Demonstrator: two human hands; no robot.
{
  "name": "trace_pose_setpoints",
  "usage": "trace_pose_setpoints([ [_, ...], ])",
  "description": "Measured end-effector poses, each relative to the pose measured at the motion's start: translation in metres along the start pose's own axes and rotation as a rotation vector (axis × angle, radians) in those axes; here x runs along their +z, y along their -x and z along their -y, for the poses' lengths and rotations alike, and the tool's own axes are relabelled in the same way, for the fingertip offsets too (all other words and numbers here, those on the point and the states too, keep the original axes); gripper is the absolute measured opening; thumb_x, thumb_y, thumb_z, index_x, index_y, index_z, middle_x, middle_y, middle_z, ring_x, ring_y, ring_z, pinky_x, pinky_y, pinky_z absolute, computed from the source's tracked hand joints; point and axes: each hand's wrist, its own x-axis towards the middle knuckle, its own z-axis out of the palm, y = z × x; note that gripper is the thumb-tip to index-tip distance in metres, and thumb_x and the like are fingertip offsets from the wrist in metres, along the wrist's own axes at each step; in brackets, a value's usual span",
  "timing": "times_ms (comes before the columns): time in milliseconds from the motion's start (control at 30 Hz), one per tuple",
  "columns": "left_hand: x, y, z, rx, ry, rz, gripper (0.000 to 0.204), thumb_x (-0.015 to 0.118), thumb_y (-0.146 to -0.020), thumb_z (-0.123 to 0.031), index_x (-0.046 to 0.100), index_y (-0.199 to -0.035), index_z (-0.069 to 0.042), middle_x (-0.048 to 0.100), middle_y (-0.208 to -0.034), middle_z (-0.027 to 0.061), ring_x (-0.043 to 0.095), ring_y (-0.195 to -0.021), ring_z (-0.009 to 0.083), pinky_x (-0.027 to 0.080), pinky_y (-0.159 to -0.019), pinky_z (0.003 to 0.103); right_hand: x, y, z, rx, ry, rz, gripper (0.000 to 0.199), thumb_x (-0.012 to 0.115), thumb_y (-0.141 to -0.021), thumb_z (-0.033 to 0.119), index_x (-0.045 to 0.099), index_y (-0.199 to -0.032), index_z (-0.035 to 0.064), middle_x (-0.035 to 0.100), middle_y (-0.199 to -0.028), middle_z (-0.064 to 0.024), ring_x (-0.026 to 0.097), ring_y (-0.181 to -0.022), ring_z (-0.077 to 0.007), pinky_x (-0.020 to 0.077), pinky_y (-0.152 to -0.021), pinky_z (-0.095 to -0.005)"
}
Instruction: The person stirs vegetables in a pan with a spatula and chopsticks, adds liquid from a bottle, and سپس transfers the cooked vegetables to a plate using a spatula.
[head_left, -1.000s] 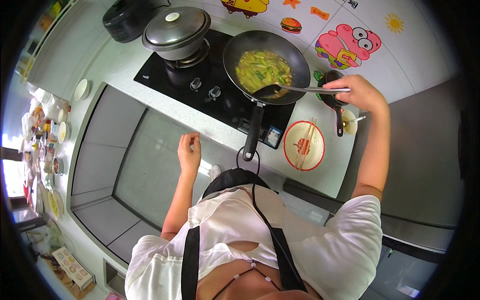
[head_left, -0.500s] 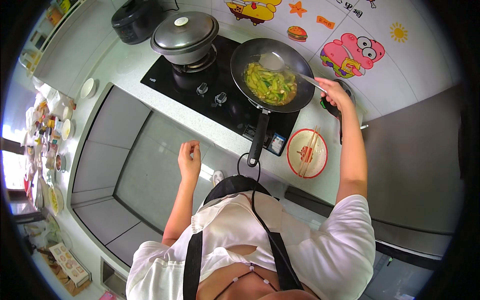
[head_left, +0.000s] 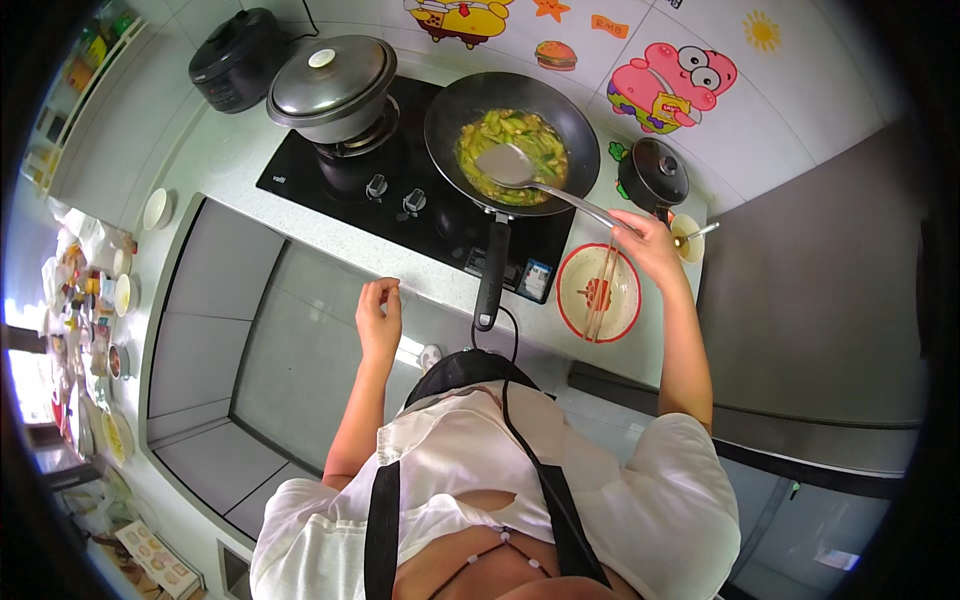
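Observation:
My right hand (head_left: 650, 248) grips the end of a metal wok spatula (head_left: 507, 168). The spatula's broad head lies over the near side of sliced green vegetables (head_left: 515, 130) in a black wok (head_left: 445, 115), with its handle crossing the wok's right rim. Away from the stove, in front of my body, my left hand (head_left: 378, 318) hangs with its fingers curled and no visible object in them. The wok's black handle (head_left: 492, 275) points toward me. Below my right hand is a white bowl with a red rim (head_left: 571, 270), with wooden chopsticks (head_left: 602, 300) laid across it.
A lidded steel pot (head_left: 335, 85) stands on the left burner of the black stove (head_left: 300, 180), with a black cooker (head_left: 235, 60) behind it. At the right are a small lidded black pot (head_left: 653, 172) and a cup (head_left: 690, 240) holding a spoon. A grey appliance (head_left: 800, 290) borders the right.
My right hand has come nearer and lower, drawing the spatula head from the wok's far side to its near side. The whole view has shifted slightly; my left hand stays curled.

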Motion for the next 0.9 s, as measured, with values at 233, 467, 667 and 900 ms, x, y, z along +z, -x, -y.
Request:
trace_pose_setpoints([
  [233,-0.001,0.005,0.005,-0.003,-0.011,-0.009,0.007,0.055,-0.081,-0.003,0.058,-0.087,-0.001,0.058,-0.082,0.0084,0.059,-0.075,0.0179,0.047,-0.069,0.027,-0.003,0.002,0.007,-0.046,0.274,-0.08,0.034,0.061,-0.077,0.025,0.061,-0.109,0.0131,0.066,-0.087,-0.0122,0.063,-0.078,-0.0202,0.046,-0.072,-0.0288],
  [467,-0.003,0.007,0.003,0.007,-0.016,-0.028,0.007,0.056,-0.08,-0.003,0.058,-0.087,-0.001,0.057,-0.082,0.0087,0.059,-0.074,0.018,0.048,-0.069,0.027,-0.001,-0.057,-0.007,0.071,0.155,-0.144,0.037,0.057,-0.08,0.029,0.059,-0.109,0.0064,0.063,-0.096,-0.0173,0.061,-0.09,-0.0227,0.0441,-0.079,-0.0299],
  [667,-0.001,0.008,0.008,0.021,-0.008,-0.028,0.007,0.056,-0.08,-0.003,0.058,-0.087,-0.001,0.057,-0.082,0.0087,0.059,-0.075,0.018,0.048,-0.069,0.027,0.033,-0.089,0.023,0.014,0.292,-0.141,0.036,0.056,-0.08,0.035,0.06,-0.109,0.0151,0.062,-0.101,-0.015,0.058,-0.096,-0.0301,0.0444,-0.082,-0.034],
  [900,0.003,0.007,0.002,0.008,0.013,-0.012,0.007,0.056,-0.08,-0.002,0.058,-0.086,-0.001,0.057,-0.082,0.0086,0.059,-0.075,0.0174,0.048,-0.07,0.027,0.019,-0.068,0.018,0.074,0.248,-0.042,0.036,0.056,-0.08,0.034,0.06,-0.11,0.0147,0.062,-0.1,-0.0147,0.059,-0.095,-0.0286,0.0445,-0.082,-0.0334],
])
